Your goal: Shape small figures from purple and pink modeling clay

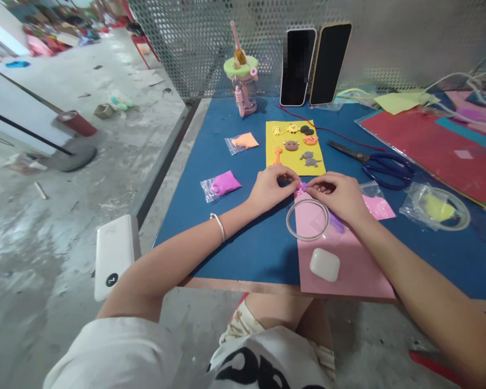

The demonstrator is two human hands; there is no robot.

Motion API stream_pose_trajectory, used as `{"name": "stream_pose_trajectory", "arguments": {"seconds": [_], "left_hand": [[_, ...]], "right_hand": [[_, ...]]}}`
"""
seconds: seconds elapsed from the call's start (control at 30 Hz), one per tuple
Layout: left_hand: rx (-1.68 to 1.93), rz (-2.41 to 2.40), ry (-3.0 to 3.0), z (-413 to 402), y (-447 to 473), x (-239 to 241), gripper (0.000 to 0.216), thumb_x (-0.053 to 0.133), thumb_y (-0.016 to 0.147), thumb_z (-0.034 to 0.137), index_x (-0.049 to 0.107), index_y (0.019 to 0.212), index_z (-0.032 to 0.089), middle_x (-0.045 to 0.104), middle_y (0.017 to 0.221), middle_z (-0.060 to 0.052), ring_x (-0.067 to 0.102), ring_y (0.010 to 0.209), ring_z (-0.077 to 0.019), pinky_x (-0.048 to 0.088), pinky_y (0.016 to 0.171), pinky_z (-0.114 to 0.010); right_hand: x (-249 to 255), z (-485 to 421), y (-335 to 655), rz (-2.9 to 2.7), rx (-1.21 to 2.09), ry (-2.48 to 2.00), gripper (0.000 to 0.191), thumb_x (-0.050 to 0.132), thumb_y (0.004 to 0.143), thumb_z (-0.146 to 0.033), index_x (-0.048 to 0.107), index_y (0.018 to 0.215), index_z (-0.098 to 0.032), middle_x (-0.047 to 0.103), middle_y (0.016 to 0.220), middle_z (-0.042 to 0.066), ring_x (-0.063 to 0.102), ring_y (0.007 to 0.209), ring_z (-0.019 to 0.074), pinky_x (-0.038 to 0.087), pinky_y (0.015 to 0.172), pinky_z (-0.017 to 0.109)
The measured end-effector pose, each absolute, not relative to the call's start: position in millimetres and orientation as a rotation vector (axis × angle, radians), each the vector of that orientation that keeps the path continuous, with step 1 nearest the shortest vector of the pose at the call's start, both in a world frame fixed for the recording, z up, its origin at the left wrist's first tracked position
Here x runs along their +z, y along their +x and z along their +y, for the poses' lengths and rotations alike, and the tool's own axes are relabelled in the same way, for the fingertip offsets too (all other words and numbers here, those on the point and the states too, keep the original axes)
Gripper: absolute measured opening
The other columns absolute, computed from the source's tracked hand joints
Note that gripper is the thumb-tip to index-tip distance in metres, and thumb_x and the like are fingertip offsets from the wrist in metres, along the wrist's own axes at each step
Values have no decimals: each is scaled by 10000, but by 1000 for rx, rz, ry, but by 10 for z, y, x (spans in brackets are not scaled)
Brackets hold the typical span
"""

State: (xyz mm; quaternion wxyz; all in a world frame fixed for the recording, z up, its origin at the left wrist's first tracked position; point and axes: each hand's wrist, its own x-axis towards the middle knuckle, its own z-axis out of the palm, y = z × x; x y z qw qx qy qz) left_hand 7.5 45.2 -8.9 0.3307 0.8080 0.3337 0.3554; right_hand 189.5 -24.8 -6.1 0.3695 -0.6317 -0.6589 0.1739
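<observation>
My left hand (270, 189) and my right hand (339, 195) meet at the top of a pink sheet (348, 270). Both pinch a small pink and purple clay piece (302, 187) between thumb and fingers; its exact shape is too small to make out. Just beyond lies a yellow card (281, 168) bearing several clay animals, among them a grey elephant (309, 159), an orange giraffe (277, 155) and a brown animal head (291, 145). Below the hands, a clear ring (289, 229) rests on the pink sheet. Purple clay (337, 223) shows partly under my right wrist.
A white case (324, 265) sits near the table's front edge. Bags of magenta clay (224, 183) and orange clay (245, 141) lie left. Blue-handled scissors (384, 166), a tape roll (464, 213) and coloured sheets (433, 151) lie right. Two phones (297, 67) and a lidded cup (247, 89) stand behind.
</observation>
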Motion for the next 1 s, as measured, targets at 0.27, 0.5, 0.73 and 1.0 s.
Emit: {"name": "stream_pose_trajectory", "arguments": {"seconds": [0.27,0.5,0.73,1.0], "left_hand": [[923,868,2119,463,70,-92,72,628,775,207,693,765,176,711,790,-3,618,750,-112,460,715,-242],[941,887,2109,473,67,-118,67,629,775,203,690,763,178,709,786,2,613,738,-103,459,703,-234],[942,876,2141,449,69,-80,68,612,789,185,678,777,178,707,810,-4,616,764,-111,465,729,-246],[897,870,2203,399,65,-22,60,611,795,162,668,793,180,699,811,7,611,771,-111,465,762,-245]], "right_hand": [[-52,-263,1896,-1794,348,-1617,111,661,751,-221,749,819,-221,700,778,17,614,677,143,454,622,263],[-9,-295,1900,-1844,261,-1660,137,645,747,-191,750,830,-218,697,785,22,624,714,155,466,652,277],[-10,-314,1899,-1791,239,-1613,155,613,768,-207,742,850,-235,685,798,34,624,693,174,479,643,303],[-31,-299,1897,-1874,239,-1616,152,609,765,-180,733,842,-223,690,816,34,616,723,175,455,659,298]]}}
